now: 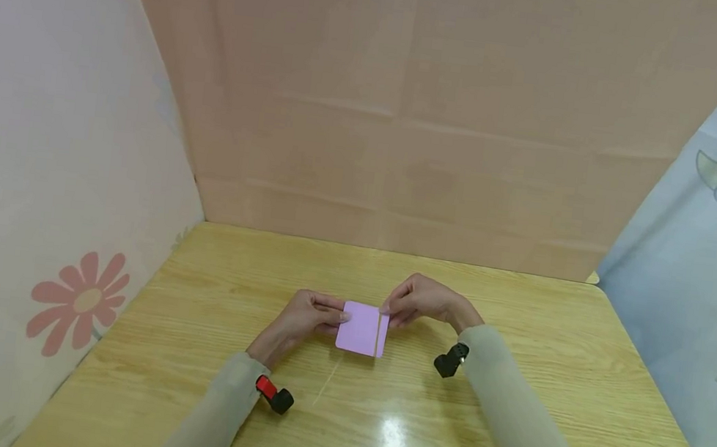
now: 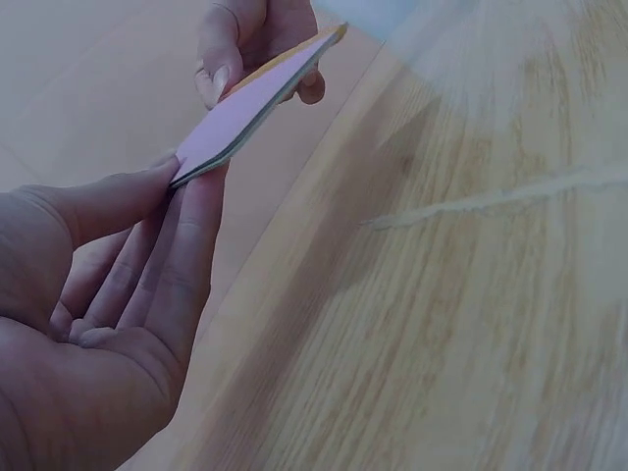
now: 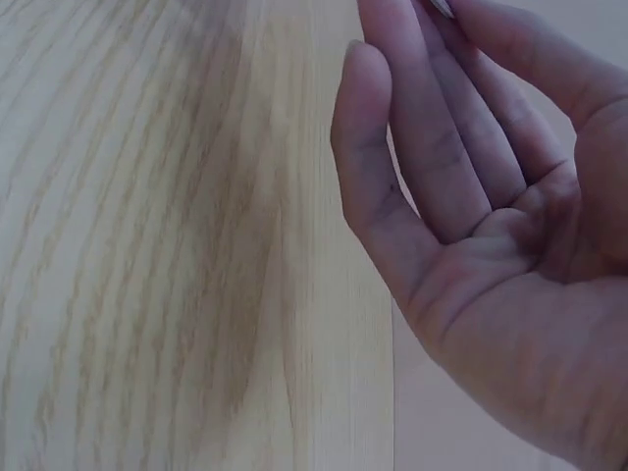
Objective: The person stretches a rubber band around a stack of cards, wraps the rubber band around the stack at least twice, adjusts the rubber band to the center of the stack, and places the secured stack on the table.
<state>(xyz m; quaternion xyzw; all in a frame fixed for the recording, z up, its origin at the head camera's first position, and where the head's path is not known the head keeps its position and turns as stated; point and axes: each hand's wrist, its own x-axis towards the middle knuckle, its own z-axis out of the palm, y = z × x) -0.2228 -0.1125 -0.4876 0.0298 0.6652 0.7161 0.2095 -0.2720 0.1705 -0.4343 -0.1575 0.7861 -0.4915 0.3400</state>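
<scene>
Pink pad [image 1: 357, 329] is held above the wooden table [image 1: 248, 262], its left edge pinched by the left hand [image 1: 306, 317], while the right hand [image 1: 419, 300] pinches its far right corner at the tan band [image 1: 377, 338]. If that pinch slips, the band, likely elastic, could spring off; a slack left grip could let the pad twist free.

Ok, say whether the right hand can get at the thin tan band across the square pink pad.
Likely yes: the right hand seems to touch the tan band; the left hand, gripping the pink pad opposite, leaves it free.
</scene>
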